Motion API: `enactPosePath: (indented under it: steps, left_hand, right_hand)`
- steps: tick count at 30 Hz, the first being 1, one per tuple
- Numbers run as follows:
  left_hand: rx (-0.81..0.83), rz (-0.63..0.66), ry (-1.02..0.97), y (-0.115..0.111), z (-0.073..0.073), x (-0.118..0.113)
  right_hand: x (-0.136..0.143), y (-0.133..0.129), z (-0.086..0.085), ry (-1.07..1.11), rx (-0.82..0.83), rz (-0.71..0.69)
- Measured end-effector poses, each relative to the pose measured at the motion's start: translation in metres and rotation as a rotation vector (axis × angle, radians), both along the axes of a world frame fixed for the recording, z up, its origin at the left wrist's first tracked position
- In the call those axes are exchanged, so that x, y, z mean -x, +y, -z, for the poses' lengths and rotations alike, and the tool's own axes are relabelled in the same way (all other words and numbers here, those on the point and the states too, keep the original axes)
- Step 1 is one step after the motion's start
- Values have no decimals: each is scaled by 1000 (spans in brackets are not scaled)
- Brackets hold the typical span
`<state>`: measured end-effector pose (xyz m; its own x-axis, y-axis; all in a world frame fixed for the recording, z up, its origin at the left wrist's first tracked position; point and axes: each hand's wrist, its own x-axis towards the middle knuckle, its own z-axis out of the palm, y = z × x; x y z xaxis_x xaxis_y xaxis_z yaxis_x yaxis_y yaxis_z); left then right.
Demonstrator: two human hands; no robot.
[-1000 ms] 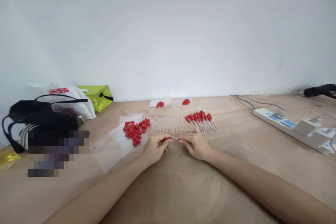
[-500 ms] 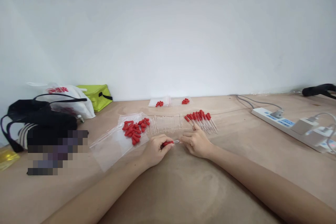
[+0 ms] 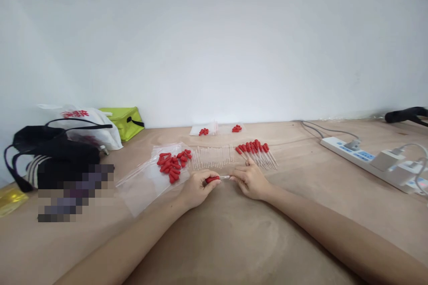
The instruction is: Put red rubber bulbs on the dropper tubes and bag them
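Now, mid-frame, the left hand [image 3: 195, 189] has fingers [image 3: 207, 173] closed on a red bulb [image 3: 212, 179]! The right hand [image 3: 251, 181] grips a clear tube [image 3: 225, 177].

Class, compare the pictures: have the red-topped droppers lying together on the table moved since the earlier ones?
No; the red-topped droppers show no visible shift in any direction against the white power strip.

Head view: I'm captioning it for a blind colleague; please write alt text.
A left hand pinches a red bulb while the right hand holds a clear tube that reaches it, over a table. Beyond lie loose bulbs on a plastic bag, bare tubes and capped tubes. A black bag sits at left, a power strip at right.
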<state>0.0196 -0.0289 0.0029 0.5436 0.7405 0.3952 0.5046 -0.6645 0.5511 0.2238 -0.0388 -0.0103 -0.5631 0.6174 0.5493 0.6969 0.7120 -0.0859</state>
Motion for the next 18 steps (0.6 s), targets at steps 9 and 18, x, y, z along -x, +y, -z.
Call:
enactPosePath:
  steps: [9, 18]
  left_hand:
    - [-52, 42, 43, -5, 0, -2]
    - [-82, 99, 50, 11, 0, 2]
  right_hand:
    - [7, -3, 4, 29, 13, -21]
    - [13, -5, -9, -162, 35, 71]
